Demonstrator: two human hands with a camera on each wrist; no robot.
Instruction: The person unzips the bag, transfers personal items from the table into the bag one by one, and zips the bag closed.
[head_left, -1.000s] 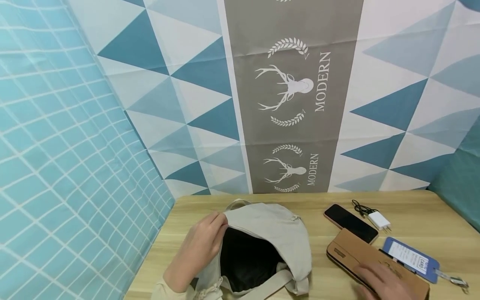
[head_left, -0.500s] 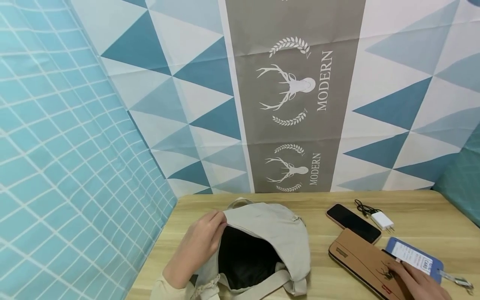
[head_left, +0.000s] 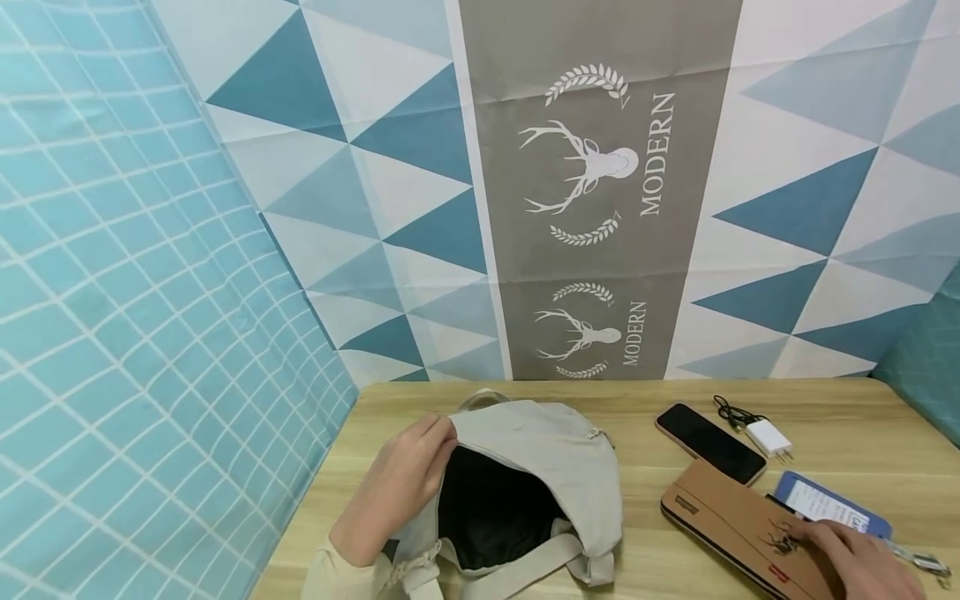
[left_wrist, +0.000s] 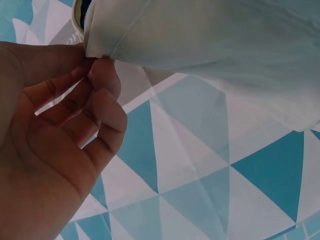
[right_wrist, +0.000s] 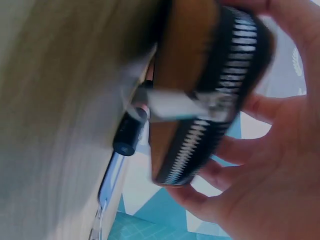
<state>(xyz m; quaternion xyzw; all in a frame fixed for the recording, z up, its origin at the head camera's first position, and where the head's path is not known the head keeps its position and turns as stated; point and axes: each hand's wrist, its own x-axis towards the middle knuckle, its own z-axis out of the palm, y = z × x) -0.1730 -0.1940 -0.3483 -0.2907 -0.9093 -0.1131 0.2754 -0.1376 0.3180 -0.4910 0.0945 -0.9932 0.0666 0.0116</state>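
A light beige canvas backpack (head_left: pixel 558 450) lies on the table with its mouth open, showing a black lining. My left hand (head_left: pixel 405 475) pinches the edge of that opening; the left wrist view shows thumb and fingertips meeting at the cloth corner (left_wrist: pixel 107 42) by the zip. To the right lies a long brown zippered case (head_left: pixel 727 521) with a dark deer print. My right hand (head_left: pixel 858 562) grips its near end, and in the right wrist view the thumb and fingers (right_wrist: pixel 190 200) hold it by its sides, the zip end (right_wrist: pixel 235 75) towards the camera.
Beyond the case lie a black-screened phone (head_left: pixel 708 442) and a white charger plug (head_left: pixel 767 437) with a black cable (head_left: pixel 731 412). A blue card holder (head_left: pixel 795 487) with a metal clip (head_left: pixel 926 562) sits beside it. A small black cylinder (right_wrist: pixel 125 137) lies alongside the case.
My right hand has shifted right along the brown case to its near end, uncovering the deer print. The left hand keeps its hold on the backpack's edge.
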